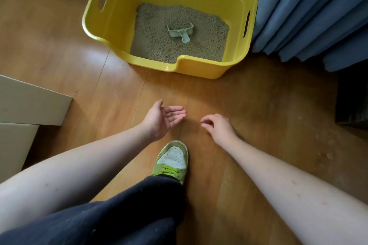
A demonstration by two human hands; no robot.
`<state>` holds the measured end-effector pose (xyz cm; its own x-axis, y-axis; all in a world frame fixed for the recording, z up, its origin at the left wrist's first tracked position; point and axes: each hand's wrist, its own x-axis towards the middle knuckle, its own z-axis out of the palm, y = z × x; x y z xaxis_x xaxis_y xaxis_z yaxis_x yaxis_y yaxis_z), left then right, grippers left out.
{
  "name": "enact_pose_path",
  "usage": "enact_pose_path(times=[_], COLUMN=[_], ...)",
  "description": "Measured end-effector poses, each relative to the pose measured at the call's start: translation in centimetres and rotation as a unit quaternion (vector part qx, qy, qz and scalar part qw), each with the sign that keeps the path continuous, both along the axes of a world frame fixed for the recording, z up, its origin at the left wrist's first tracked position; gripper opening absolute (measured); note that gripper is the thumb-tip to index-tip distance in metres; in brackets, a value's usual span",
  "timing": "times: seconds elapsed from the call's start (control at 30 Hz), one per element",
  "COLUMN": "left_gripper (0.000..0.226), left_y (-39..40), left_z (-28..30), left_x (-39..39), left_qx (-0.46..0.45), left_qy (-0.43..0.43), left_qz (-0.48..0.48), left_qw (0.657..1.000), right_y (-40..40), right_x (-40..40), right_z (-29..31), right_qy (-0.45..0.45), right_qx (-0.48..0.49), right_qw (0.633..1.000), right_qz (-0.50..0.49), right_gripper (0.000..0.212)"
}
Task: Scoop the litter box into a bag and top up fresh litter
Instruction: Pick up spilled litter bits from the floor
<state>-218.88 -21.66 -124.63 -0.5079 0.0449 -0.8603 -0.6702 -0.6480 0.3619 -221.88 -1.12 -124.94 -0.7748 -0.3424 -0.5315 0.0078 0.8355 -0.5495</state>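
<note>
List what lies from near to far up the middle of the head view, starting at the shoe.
Green shoe → left hand and right hand, level with each other → bare wooden floor → yellow litter box front wall → litter → scoop.

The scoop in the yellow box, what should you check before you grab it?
1. Scoop lies on the litter, handle toward you: ok.
2. Left hand empty, palm up: ok.
3. Right hand free, fingers loosely curled: ok.
4. Yellow box flat on the floor: ok.
5. Bag ready nearby: cannot tell, none clearly seen.
6. Fresh litter supply: cannot tell.
</note>
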Motion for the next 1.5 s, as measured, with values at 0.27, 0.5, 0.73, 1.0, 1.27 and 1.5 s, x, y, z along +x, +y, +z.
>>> enact_pose_path(times=[0.27,0.5,0.73,1.0,1.27,1.5], left_gripper=[0.072,0.071,0.070,0.052,0.065,0.062], left_y=[-0.7,-1.3,0.2,-0.2,-5.3,-8.9], left_z=[-0.1,0.6,0.5,1.5,2.6,2.0], left_x=[5.7,5.9,5.1,4.4,7.3,11.1], left_qx=[0.030,0.032,0.042,0.029,-0.035,-0.063], left_qy=[-0.023,-0.014,-0.019,0.001,0.001,-0.024], left_qz=[0.023,0.037,0.039,0.100,0.115,0.170], left_qw=[0.999,0.999,0.998,0.995,0.993,0.983], right_y=[-0.6,-1.0,-3.4,-9.1,-11.9,-14.5], right_x=[2.7,2.9,2.2,2.9,1.8,2.0], right_z=[-2.0,-2.5,-0.1,2.4,1.6,-1.2], right_qy=[0.086,0.113,0.101,0.152,0.166,0.106], right_qx=[0.023,0.037,-0.045,-0.101,-0.102,-0.040], right_qw=[0.996,0.993,0.993,0.977,0.980,0.988], right_qz=[-0.021,-0.026,-0.040,0.111,0.037,0.102], right_gripper=[0.012,0.008,0.007,0.013,0.017,0.026])
